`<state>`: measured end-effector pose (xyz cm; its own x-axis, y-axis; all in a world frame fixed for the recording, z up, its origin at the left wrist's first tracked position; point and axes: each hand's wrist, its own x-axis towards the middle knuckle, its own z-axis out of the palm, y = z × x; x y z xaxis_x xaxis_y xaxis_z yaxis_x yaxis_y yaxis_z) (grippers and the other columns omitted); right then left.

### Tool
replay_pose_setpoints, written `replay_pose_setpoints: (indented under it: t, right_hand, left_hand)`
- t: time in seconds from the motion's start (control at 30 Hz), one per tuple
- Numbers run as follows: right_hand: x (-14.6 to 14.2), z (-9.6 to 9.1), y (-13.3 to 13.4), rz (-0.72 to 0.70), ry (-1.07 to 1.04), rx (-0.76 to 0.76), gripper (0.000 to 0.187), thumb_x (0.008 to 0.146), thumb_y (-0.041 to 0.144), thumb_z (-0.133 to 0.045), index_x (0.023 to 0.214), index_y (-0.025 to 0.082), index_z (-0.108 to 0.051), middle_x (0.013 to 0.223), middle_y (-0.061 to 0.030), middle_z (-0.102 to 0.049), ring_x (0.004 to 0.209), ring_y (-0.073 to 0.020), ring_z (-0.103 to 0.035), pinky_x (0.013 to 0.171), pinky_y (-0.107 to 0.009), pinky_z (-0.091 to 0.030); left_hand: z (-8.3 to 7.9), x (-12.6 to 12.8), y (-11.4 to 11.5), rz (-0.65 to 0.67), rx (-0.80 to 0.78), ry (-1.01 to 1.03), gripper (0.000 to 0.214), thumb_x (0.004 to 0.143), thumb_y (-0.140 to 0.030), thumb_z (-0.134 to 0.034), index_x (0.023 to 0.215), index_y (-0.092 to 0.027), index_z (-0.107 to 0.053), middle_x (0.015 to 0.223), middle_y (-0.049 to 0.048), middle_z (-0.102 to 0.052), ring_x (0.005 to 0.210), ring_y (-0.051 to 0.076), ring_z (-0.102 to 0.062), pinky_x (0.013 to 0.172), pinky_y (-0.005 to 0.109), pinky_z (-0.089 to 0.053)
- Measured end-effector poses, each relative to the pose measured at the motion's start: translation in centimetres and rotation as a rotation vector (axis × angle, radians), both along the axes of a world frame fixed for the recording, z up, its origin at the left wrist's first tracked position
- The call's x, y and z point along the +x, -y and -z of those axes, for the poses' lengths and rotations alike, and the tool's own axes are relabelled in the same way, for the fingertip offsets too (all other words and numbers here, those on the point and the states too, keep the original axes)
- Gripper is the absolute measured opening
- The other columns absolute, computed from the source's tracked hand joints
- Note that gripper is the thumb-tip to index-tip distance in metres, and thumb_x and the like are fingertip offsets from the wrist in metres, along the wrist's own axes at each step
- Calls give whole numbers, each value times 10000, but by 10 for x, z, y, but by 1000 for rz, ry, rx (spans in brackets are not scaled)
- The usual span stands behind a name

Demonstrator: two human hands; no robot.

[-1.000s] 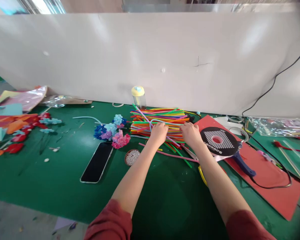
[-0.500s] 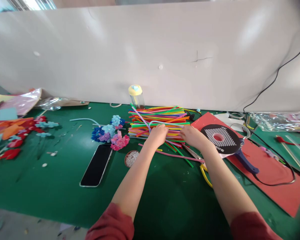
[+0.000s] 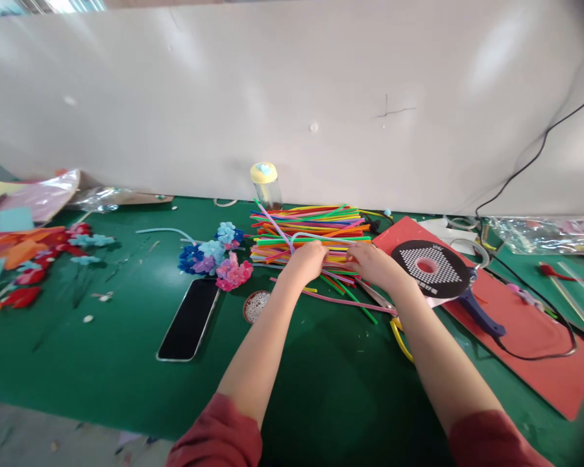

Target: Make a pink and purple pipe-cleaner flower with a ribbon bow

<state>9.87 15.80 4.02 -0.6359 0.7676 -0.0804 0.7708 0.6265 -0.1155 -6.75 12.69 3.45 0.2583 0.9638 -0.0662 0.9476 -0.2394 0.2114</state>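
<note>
Pipe cleaners point(image 3: 316, 224) lie in a roughly parallel stack at frame centre, an arrangement that likely keeps single stems easy to separate. Left hand point(image 3: 311, 257) and right hand point(image 3: 370, 263) are at the stack's near edge, fingers curled; whether either grips a stem cannot be determined. Scissors point(image 3: 396, 331) lie beside the right forearm point(image 3: 435, 353), probably for quick reach. Fuzzy flowers point(image 3: 234, 271) and a smartphone point(image 3: 187, 321), left of centre, sit apart from both hands, presumably preserving working room.
</note>
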Motion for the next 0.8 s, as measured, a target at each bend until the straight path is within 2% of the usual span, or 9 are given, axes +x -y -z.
replay_pose_setpoints:
  t: [0.07, 0.2, 0.37, 0.57, 0.8]
  right_hand:
    - [-1, 0, 0, -21, -8, 12, 184, 840, 279, -479, 903, 144, -587, 927, -88, -605, 840, -182, -568, 683, -246, -395]
    - [-5, 0, 0, -48, -16, 53, 189, 851, 170, -431, 849, 150, -619, 858, -74, -610, 789, -171, -559, 688, -251, -375]
    - [-8, 10, -9, 48, -35, 123, 265, 877, 131, -351, 922, 117, -612, 937, -128, -590, 899, -203, -527, 732, -272, -372]
    - [-7, 24, -14, 68, -11, 40, 213, 868, 201, -421, 907, 140, -621, 934, -111, -613, 875, -197, -568, 695, -254, -416]
    - [-8, 20, -7, 2, 2, -32, 225, 821, 233, -523, 1014, 123, -563, 1067, -126, -576, 1024, -227, -527, 843, -304, -412]
  left_hand:
    - [1, -1, 0, 1, 5, 0, 177, 787, -69, -448, 839, -137, -603, 904, 87, -592, 808, 171, -594, 686, 242, -459]
    - [1, -1, -1, -10, 30, -13, 212, 819, -90, -403, 846, -134, -608, 877, 82, -598, 814, 174, -592, 700, 246, -460]
    - [1, -3, -2, -92, 56, -60, 234, 816, -67, -379, 887, -97, -600, 930, 129, -583, 898, 217, -573, 733, 290, -466]
    - [0, -5, -2, -101, 17, -77, 204, 769, -51, -457, 890, -117, -608, 937, 120, -599, 892, 223, -585, 740, 307, -471]
    - [0, -3, -2, -55, 22, -70, 164, 755, -71, -501, 882, -101, -599, 912, 129, -620, 895, 242, -583, 759, 333, -461]
